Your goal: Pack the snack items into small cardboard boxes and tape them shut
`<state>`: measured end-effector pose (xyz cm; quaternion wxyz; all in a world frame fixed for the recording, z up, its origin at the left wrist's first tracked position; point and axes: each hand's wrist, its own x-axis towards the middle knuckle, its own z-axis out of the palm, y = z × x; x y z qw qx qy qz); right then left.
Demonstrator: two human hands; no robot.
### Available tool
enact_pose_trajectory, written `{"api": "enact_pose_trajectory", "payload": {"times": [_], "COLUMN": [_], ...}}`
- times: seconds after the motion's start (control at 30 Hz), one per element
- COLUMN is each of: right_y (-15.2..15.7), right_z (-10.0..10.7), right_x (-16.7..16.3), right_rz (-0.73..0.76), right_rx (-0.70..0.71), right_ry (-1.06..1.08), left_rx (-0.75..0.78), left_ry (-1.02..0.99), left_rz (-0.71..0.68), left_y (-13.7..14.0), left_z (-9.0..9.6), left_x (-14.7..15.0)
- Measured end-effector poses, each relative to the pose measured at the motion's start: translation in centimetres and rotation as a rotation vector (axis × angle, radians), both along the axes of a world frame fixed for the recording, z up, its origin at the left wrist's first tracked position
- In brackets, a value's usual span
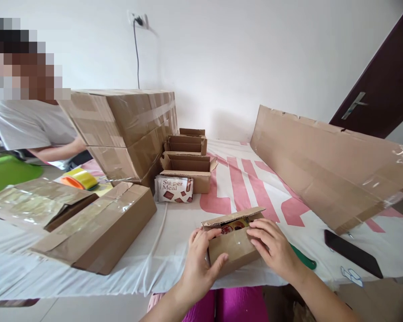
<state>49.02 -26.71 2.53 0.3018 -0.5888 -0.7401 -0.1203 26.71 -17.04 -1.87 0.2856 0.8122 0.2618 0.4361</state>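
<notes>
A small brown cardboard box (235,251) lies at the table's front edge, its long back flap raised partway. Through the gap I see a printed package with red, yellow and dark patches (235,227); most of it is hidden. My left hand (201,257) grips the box's left end, with the thumb against the front panel and the fingers over the top edge. At the right end, my right hand (270,241) curls its fingers over the top edge and front panel. Beside my right wrist, a green object (303,256) is partly covered.
Open cardboard boxes (186,165) stand in a row behind a "Su-per Meal" packet (175,189). Taped cartons (137,125) are stacked at left, near long boxes (100,232) and a yellow-orange roll (78,179). A cardboard sheet (325,165) and a phone (353,253) lie right. Another person (30,125) sits left.
</notes>
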Motion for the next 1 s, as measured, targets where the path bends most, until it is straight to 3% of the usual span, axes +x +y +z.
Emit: {"api": "enact_pose_trajectory", "payload": {"times": [0.23,0.3,0.4,0.5,0.63,0.77,0.87,0.93,1.0], "right_y": [0.7,0.3,-1.2,-3.0,-4.0,-3.5,-3.0,-2.8,-2.7], "right_z": [0.1,0.5,1.4,2.2,1.1,-1.2,-2.3,-2.6,-2.7], "right_x": [-0.1,-0.6,-1.4,-1.9,-1.7,-0.9,-0.4,-0.4,-0.4], "right_rz": [0.047,0.029,0.014,0.027,0.012,-0.046,-0.061,-0.052,-0.057], "right_rx": [-0.025,0.024,0.076,-0.063,-0.257,-0.245,-0.165,-0.145,-0.134], "right_ry": [-0.030,-0.016,-0.015,-0.033,-0.031,-0.034,-0.071,-0.089,-0.108], "left_rx": [0.011,0.081,0.277,0.431,0.507,0.482,0.432,0.341,0.159], "left_ry": [-0.054,-0.080,-0.147,-0.153,-0.019,-0.014,0.028,0.023,-0.093], "left_rz": [-0.011,-0.028,-0.159,-0.253,-0.179,-0.087,-0.185,-0.286,-0.247], "left_y": [0.4,0.2,-0.8,-2.2,-3.9,-4.6,-4.9,-5.0,-4.7], "left_z": [-0.3,0.0,-0.1,-1.1,-3.3,-5.6,-7.4,-8.2,-8.5], "left_x": [0.1,0.2,0.0,-0.3,-0.9,-1.0,-1.3,-1.7,-2.1]}}
